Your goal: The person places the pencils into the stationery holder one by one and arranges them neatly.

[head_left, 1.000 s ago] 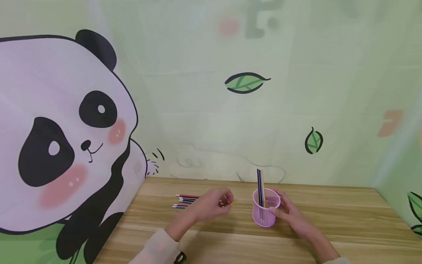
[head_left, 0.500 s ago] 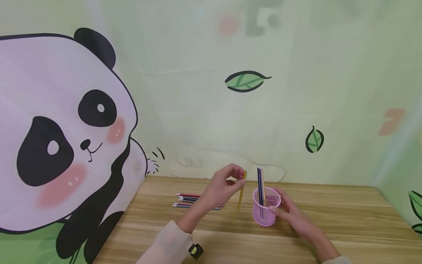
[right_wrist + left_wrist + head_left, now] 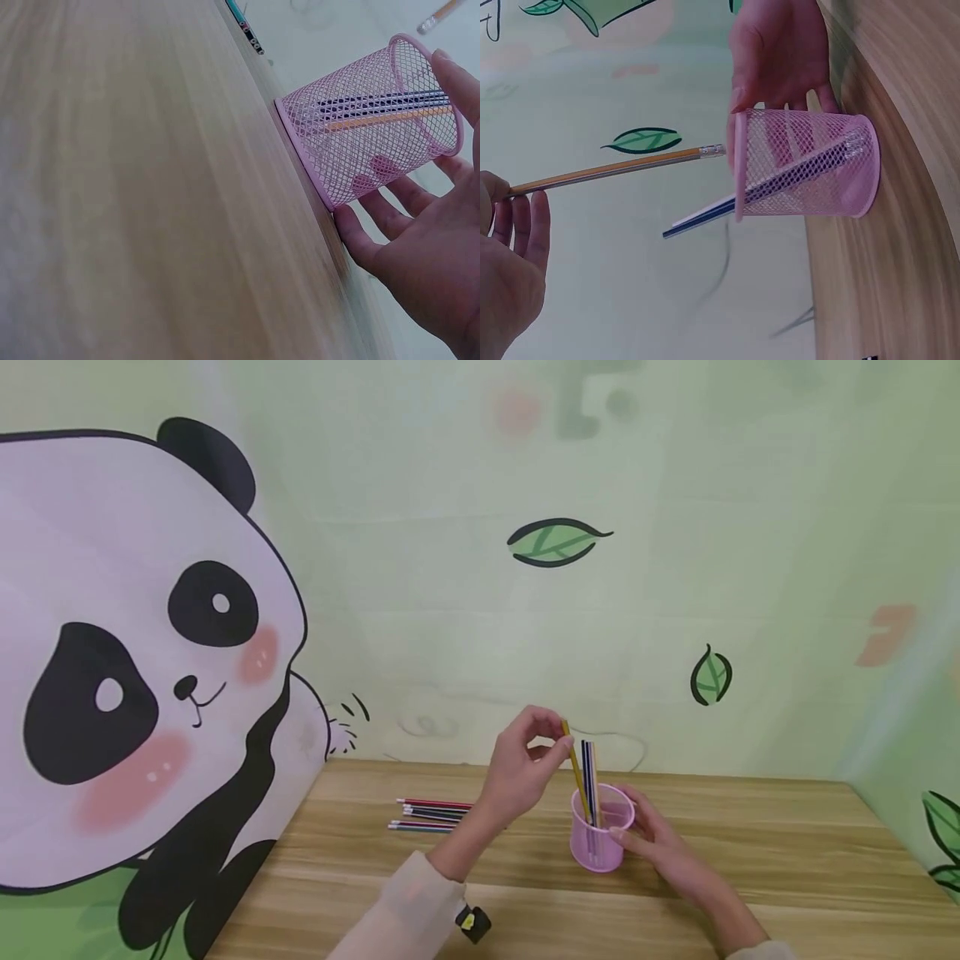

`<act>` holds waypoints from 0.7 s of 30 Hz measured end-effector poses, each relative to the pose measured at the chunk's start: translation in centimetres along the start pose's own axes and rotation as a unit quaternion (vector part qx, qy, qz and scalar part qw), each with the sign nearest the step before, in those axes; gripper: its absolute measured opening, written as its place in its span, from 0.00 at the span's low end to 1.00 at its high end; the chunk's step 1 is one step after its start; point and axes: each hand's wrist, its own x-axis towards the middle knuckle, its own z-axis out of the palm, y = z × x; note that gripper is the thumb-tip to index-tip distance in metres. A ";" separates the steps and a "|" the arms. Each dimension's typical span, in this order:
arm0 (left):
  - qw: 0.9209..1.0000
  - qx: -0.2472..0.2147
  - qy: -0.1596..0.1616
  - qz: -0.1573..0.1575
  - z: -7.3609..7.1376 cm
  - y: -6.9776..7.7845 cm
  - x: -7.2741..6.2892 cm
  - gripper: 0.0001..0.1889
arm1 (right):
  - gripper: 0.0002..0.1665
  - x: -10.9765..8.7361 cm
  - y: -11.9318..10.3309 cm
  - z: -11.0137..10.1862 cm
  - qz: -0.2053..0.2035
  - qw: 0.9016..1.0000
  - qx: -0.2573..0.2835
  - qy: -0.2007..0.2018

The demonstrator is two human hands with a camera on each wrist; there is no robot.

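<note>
My left hand (image 3: 523, 764) is closed to a narrow pinch, thumb and fingertips grasping a yellow pencil (image 3: 615, 171) near its upper end; I judge I hold it so high to leave its length free below my fingers. It slopes down and rightward from that hand, metal-banded end lowest, and that end sits just outside the mouth of the pink mesh cup (image 3: 611, 852) — close to the rim, apart from it in both wrist views. The dark pencils (image 3: 587, 777) inside the cup also have their banded ends down, so I'd guess the yellow one is turned to match; an orange pencil (image 3: 390, 118) leans there beside them. My right hand (image 3: 660, 843) is spread about as wide as the cup and grasps it from the right, thumb at the rim, fingers against the mesh and one low by the base — probably to steady something light. The cup stands upright on the table (image 3: 750, 827), just left of my right palm. Left of my left hand, partly hidden by that forearm, loose pencils (image 3: 431, 815) lie roughly side by side, banded ends pointing away from the cup.
</note>
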 end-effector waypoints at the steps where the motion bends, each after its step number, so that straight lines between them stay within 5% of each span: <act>1: 1.000 -0.003 0.003 -0.001 0.1 -0.2 0.1 0.09 | 0.41 0.1 0.0 0.0 -0.001 1.000 0.000 -0.001; 8: 0.999 -0.012 0.019 -0.030 0.6 -2.2 0.4 0.09 | 0.41 0.2 0.4 -0.1 -0.004 1.000 0.005 -0.003; 21: 0.992 0.046 0.035 -0.116 2.7 -6.2 -0.8 0.08 | 0.41 0.1 0.5 -0.2 -0.018 1.000 0.013 -0.005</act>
